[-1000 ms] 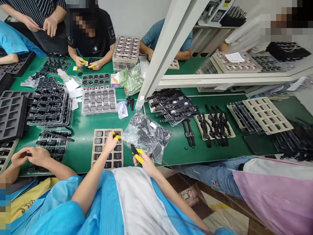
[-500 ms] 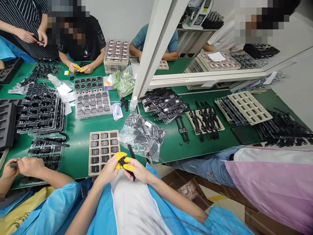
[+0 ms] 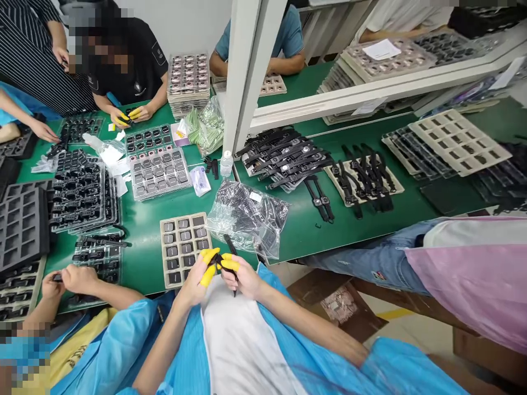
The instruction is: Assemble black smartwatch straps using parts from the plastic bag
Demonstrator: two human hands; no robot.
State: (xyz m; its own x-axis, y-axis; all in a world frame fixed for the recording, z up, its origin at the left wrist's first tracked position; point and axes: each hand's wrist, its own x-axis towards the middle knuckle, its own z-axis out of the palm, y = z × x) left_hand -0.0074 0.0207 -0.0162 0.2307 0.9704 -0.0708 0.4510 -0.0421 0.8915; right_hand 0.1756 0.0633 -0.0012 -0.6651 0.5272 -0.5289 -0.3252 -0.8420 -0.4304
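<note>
My left hand [image 3: 197, 281] and my right hand [image 3: 246, 278] meet in front of my chest, with yellow finger cots on several fingertips. Between them they pinch a black watch strap [image 3: 235, 291], whose end hangs below my right fingers. The fingers hide most of it, so whether a watch case is attached I cannot tell. Just beyond my hands another black strap [image 3: 229, 244] lies at the table edge. To the left, close to my left hand, is a beige tray [image 3: 162, 252] of square dark watch cases.
A clear plastic bag [image 3: 247, 211] of black parts lies ahead. Stacked trays of watches [image 3: 78, 192] stand left, beside a co-worker's hands [image 3: 78, 280]. A white post [image 3: 242, 82] rises from the green table [image 3: 142, 230]. Strapped watches [image 3: 364, 178] lie right, near another person's pink garment [image 3: 465, 269].
The view has swung, so the table scene sits differently in frame. Both my hands stay together on the strap, with the fingers slightly shifted. Across the table, a hand now reaches toward black parts at far left.
</note>
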